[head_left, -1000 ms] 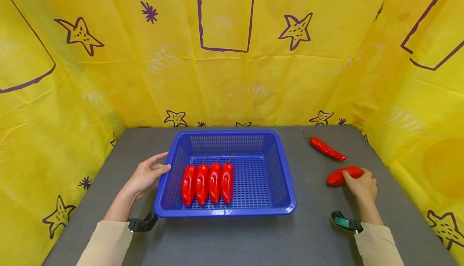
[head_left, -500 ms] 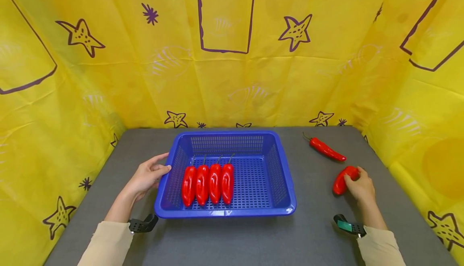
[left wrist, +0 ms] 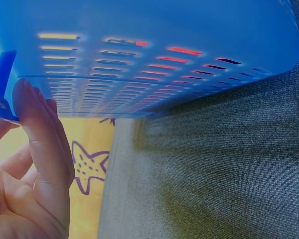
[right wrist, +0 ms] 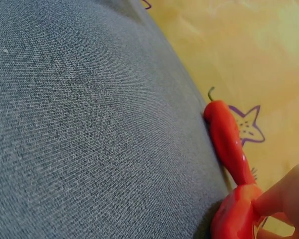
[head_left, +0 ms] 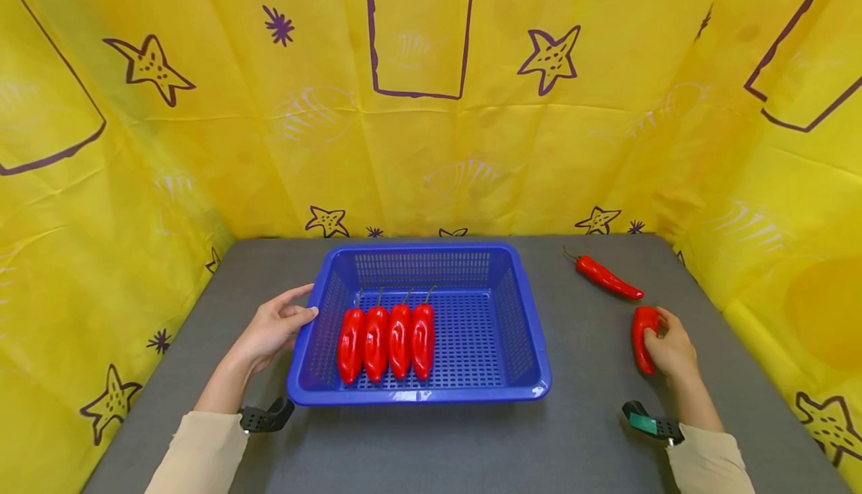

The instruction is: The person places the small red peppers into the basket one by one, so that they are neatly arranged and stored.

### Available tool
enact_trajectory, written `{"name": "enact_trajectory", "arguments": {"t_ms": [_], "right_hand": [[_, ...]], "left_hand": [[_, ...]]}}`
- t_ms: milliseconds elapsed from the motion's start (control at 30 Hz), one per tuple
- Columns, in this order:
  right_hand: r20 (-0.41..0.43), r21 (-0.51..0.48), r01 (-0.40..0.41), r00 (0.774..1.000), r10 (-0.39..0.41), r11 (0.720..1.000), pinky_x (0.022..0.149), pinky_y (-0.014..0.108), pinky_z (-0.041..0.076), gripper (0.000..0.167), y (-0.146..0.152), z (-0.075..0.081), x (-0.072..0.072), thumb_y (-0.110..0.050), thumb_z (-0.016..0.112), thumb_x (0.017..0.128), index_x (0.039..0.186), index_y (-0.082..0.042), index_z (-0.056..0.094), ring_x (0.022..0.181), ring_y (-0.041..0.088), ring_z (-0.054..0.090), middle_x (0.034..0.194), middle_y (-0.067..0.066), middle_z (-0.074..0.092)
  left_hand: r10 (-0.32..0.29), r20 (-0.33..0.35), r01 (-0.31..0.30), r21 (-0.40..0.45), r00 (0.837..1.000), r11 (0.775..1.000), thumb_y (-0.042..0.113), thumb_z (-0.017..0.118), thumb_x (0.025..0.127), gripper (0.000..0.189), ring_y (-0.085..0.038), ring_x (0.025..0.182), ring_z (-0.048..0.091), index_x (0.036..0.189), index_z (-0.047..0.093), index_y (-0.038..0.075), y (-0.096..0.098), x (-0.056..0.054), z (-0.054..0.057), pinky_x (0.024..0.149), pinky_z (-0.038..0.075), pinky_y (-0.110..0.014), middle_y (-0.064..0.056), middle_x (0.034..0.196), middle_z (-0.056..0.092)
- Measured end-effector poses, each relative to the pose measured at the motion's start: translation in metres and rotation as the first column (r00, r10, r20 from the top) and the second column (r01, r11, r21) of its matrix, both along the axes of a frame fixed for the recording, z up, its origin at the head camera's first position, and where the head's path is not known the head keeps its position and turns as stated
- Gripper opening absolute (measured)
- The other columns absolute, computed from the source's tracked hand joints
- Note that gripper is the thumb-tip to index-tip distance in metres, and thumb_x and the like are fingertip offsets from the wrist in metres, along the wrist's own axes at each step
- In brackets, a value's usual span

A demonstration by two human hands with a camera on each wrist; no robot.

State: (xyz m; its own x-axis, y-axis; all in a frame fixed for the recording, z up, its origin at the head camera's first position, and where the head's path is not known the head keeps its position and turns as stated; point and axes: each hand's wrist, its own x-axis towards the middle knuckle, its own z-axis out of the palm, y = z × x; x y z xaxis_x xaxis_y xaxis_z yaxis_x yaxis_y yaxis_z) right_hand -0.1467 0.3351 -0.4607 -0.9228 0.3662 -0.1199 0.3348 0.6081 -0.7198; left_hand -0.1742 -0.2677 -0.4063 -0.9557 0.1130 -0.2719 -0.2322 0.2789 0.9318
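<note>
A blue plastic basket (head_left: 485,397) stands in the middle of the table, with several red chili peppers (head_left: 400,340) lying side by side in its left half, stems toward the back. My left hand (head_left: 269,329) pinches the basket's left rim, its thumb over the top. In the left wrist view, fingers (left wrist: 45,134) press the outside of the slotted wall just under the rim. To the right of the basket, my right hand (head_left: 672,346) grips another red chili pepper (head_left: 644,340) between thumb and fingers. This pepper points roughly front to back, and its far end is partly hidden.
One more red chili pepper (head_left: 606,278) lies loose on the grey table (head_left: 572,434), behind the right hand, stem toward the back left. Yellow cloth (head_left: 431,142) with drawn starfish hangs around the back and both sides.
The pepper in my right hand has turned from lying nearly sideways to pointing front to back, the hand shifting only slightly. The left hand and basket have stayed still.
</note>
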Motion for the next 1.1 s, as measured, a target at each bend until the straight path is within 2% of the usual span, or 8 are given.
{"name": "enact_trajectory", "arguments": {"t_ms": [133, 233, 567, 700, 867, 1100], "right_hand": [[-0.012, 0.024, -0.047, 0.999, 0.048, 0.999, 0.089, 0.055, 0.034, 0.055, 0.0024, 0.0001, 0.0013, -0.013, 0.035, 0.092, 0.142, 0.006, 0.021, 0.114, 0.048, 0.040, 0.135, 0.036, 0.032], [-0.008, 0.034, -0.072, 0.997, 0.072, 0.997, 0.090, 0.058, 0.032, 0.054, 0.0043, -0.0004, 0.0020, -0.014, 0.034, 0.093, 0.142, 0.005, 0.021, 0.115, 0.050, 0.038, 0.136, 0.035, 0.031], [-0.007, 0.034, -0.073, 0.997, 0.073, 0.997, 0.091, 0.059, 0.032, 0.053, 0.0073, -0.0042, 0.0043, -0.017, 0.034, 0.095, 0.144, 0.001, 0.021, 0.116, 0.049, 0.037, 0.138, 0.033, 0.031], [-0.026, 0.020, -0.056, 0.998, 0.056, 0.998, 0.093, 0.058, 0.032, 0.057, 0.0073, -0.0066, 0.0059, -0.025, 0.037, 0.096, 0.142, 0.004, 0.022, 0.117, 0.048, 0.038, 0.137, 0.034, 0.032], [0.007, 0.002, 0.000, 1.000, 0.000, 1.000, 0.097, 0.056, 0.031, 0.066, 0.0056, -0.0057, 0.0067, -0.036, 0.039, 0.095, 0.141, 0.007, 0.021, 0.119, 0.047, 0.040, 0.135, 0.035, 0.034], [0.032, 0.026, 0.060, 0.998, -0.061, 0.998, 0.096, 0.054, 0.033, 0.067, 0.0027, -0.0055, 0.0088, -0.037, 0.044, 0.093, 0.139, 0.009, 0.026, 0.116, 0.045, 0.043, 0.131, 0.034, 0.040]], "left_hand": [[-0.002, -0.003, 0.002, 0.001, 1.000, 1.000, 0.027, 0.061, 0.089, 0.068, -0.025, 0.080, 0.067, 0.145, 0.025, 0.012, 0.0005, 0.0004, 0.0009, 0.069, 0.056, -0.044, -0.015, 0.096, 0.064], [-0.003, -0.007, 0.003, 0.003, 1.000, 1.000, 0.027, 0.061, 0.089, 0.068, -0.025, 0.080, 0.068, 0.145, 0.026, 0.011, 0.0010, 0.0007, 0.0013, 0.069, 0.056, -0.045, -0.015, 0.096, 0.064], [-0.001, -0.006, 0.001, 0.008, 1.000, 1.000, 0.027, 0.062, 0.089, 0.068, -0.025, 0.080, 0.067, 0.145, 0.026, 0.011, 0.0011, 0.0010, 0.0006, 0.069, 0.056, -0.045, -0.014, 0.096, 0.064], [-0.004, -0.004, 0.004, 0.001, 1.000, 1.000, 0.027, 0.061, 0.089, 0.068, -0.025, 0.081, 0.067, 0.145, 0.026, 0.012, 0.0007, 0.0009, 0.0008, 0.069, 0.056, -0.044, -0.015, 0.096, 0.064], [-0.007, -0.005, 0.007, 0.002, 1.000, 1.000, 0.027, 0.061, 0.089, 0.069, -0.025, 0.080, 0.067, 0.145, 0.025, 0.012, 0.0004, 0.0005, 0.0006, 0.069, 0.056, -0.045, -0.015, 0.096, 0.064], [-0.006, -0.003, 0.006, 0.005, 1.000, 1.000, 0.028, 0.062, 0.089, 0.069, -0.026, 0.080, 0.068, 0.145, 0.025, 0.012, 0.0001, 0.0005, 0.0008, 0.069, 0.056, -0.046, -0.014, 0.096, 0.064]]}}
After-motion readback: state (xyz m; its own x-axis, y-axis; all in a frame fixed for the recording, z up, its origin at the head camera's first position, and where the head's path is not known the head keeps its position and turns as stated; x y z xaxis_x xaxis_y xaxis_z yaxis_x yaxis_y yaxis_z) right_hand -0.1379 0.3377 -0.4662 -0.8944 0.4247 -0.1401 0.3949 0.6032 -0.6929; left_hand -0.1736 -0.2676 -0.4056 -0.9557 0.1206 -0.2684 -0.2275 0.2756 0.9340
